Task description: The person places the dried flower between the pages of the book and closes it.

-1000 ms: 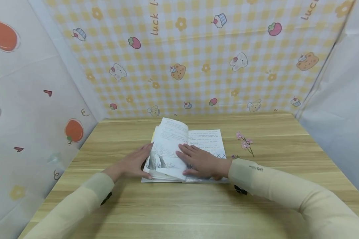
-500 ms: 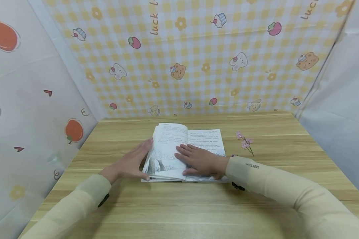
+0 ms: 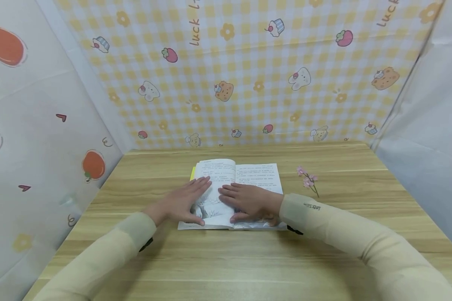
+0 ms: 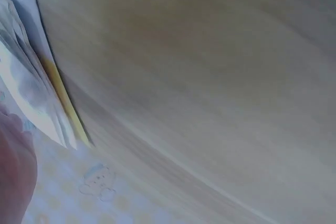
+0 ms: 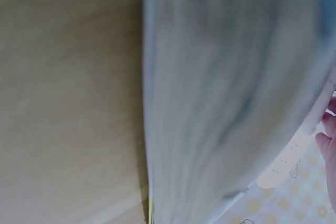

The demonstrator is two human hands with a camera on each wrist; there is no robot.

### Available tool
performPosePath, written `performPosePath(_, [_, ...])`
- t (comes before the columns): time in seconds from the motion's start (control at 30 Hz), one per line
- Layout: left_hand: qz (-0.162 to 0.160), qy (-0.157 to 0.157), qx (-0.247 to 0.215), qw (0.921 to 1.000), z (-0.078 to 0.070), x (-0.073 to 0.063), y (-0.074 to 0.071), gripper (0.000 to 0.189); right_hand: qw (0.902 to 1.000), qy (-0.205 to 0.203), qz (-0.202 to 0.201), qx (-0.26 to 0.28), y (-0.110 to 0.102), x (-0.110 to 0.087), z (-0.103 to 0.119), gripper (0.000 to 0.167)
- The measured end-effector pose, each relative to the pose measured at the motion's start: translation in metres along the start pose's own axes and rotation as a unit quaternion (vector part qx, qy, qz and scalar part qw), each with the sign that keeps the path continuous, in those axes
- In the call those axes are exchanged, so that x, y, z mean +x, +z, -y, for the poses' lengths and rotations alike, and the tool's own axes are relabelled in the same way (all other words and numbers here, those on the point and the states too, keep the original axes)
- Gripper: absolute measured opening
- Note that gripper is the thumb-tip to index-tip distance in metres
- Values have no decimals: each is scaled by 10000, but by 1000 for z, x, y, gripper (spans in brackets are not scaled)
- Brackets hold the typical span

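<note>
- Cloth [image 3: 226, 83] with yellow checks and little printed animals, fruit and cakes hangs upright behind my work.
- The wood-grained table [image 3: 226, 263] stretches under both my forearms and in front of that cloth.
- My pale sleeves [image 3: 98, 255] reach in from either side, with small dark lettering on the right cuff [image 3: 301, 211].
- The book [image 3: 258, 174] lies open on the table between my wrists, its pages under my fingers: text on both sides, a grey drawing low on the left page [image 3: 220, 169].
- My left hand [image 3: 181, 203] lies over the left page's outer, lower part. Its fingers are straight and close together, reaching up onto the printed lines; the thumb stands apart, pointing toward the page's lower part.
- My right hand [image 3: 250, 200] lies across the lower right page. Its fingers are extended, slightly apart, and their tips pass over the centre fold onto the left page; the thumb lies near the bottom of the fold. Neither hand clamps anything; how hard I press, I cannot tell.
- The pink flower sprig [image 3: 308, 179] rests on the table, right of the book and apart from it.
- A yellow strip [image 3: 193, 173] shows at the book's left edge.
</note>
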State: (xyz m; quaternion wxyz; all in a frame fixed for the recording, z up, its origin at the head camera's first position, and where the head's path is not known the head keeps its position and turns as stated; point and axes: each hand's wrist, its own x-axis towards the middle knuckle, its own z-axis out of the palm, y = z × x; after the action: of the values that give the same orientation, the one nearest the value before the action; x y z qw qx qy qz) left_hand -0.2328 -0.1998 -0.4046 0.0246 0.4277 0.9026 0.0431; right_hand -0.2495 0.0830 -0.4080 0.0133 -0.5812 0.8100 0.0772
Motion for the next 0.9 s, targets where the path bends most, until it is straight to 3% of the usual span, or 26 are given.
performPosePath(0.33, [606,-163,419,9972,-8,20,7,118,9998,-204,-47,-29,1,2,-3,78])
performPosePath(0.9, [840,-178,554,9948,-7,23,13,117,9997,-141,-44,-187,0,-2,-4,81])
